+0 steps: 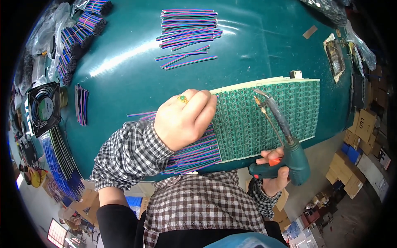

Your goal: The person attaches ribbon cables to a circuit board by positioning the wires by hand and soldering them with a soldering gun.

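My left hand (186, 118), with a ring on one finger, is closed at the upper left corner of a green circuit board panel (264, 120). Its fingertips are turned away, so what they pinch is hidden. Below that hand, multicoloured wires (194, 153) lie in a row along the panel's left edge. My right hand (275, 169) is wrapped round the handle of a green soldering gun (295, 163) with a red trigger. The gun's tip points up and left over the panel, beside a thin metal tube. Whether the tip touches the board I cannot tell.
Short wire bundles (188, 29) are spread at the table's far side. A smaller wire bunch (82, 105) lies left, near a black fan (44, 108). Tied wire bundles (78, 35) line the far left. A blackened, crumpled pad (334, 58) is at the far right.
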### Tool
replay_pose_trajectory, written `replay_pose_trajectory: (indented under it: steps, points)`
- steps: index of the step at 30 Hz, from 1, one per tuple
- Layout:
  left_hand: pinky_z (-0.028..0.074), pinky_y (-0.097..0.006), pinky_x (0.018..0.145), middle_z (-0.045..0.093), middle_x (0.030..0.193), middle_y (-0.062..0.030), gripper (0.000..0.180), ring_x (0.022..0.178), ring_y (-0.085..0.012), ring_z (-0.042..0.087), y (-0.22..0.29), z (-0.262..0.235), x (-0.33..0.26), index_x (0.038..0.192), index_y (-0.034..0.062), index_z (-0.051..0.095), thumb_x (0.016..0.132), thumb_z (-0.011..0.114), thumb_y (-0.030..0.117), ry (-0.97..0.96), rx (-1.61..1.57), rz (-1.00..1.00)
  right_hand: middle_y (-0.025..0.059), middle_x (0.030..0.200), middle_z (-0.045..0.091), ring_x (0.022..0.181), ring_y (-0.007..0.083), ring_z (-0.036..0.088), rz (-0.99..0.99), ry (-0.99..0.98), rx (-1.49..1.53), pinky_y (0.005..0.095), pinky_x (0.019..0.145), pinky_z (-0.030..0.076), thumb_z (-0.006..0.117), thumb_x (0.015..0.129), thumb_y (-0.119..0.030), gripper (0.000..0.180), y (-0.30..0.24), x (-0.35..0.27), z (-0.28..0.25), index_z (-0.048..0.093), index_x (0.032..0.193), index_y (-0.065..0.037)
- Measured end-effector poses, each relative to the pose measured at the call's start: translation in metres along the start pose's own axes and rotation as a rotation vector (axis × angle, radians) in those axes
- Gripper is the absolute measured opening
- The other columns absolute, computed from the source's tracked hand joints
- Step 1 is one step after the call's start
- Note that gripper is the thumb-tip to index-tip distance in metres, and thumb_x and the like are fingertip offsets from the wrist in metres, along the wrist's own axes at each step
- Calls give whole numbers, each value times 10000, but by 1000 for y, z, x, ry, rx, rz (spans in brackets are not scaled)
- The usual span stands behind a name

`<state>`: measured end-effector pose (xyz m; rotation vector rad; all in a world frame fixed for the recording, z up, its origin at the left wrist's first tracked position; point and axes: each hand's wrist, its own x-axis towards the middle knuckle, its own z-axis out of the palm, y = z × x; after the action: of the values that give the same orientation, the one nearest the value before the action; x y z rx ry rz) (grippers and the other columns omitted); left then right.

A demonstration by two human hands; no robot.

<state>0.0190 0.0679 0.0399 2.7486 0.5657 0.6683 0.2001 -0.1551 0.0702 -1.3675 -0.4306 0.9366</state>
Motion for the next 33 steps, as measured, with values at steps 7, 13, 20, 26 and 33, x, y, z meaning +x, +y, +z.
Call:
replay_pose_trajectory:
  steps: [7,13,20,26,33]
  points:
    - [510,-269,601,550,894,-64,309,741,-161,595,6,1,-2,966,-9,633,673,634,92,23,-1,-1,165,984,599,880,278,653,-34,-59,-167,379,711,617,656,913,-354,584,0,-5,4,483,1238,100]
    - [508,-272,589,540,884,-66,313,728,-164,589,6,-1,-1,965,-12,629,671,637,93,-5,-25,-4,154,984,607,908,272,640,-39,-170,-214,388,735,588,667,907,-344,594,3,-4,5,488,1257,102]
    - [510,-276,599,540,884,-68,312,742,-170,590,6,-1,-1,971,-12,630,680,634,100,-7,-38,-13,133,978,626,895,266,640,28,-193,-254,407,766,569,658,913,-317,568,2,-2,6,493,1264,99]
    - [508,-278,598,539,882,-67,288,743,-171,588,7,3,-2,958,-4,628,692,624,107,4,-31,-7,133,969,622,886,262,640,-21,-206,-271,405,758,564,654,911,-281,551,7,-6,2,487,1255,116]
    - [507,-279,595,530,869,-64,276,732,-170,581,9,3,-1,948,3,626,692,627,107,5,-20,-13,128,912,687,848,228,684,54,-108,-199,372,799,563,829,779,-138,505,10,-7,1,559,1145,81]
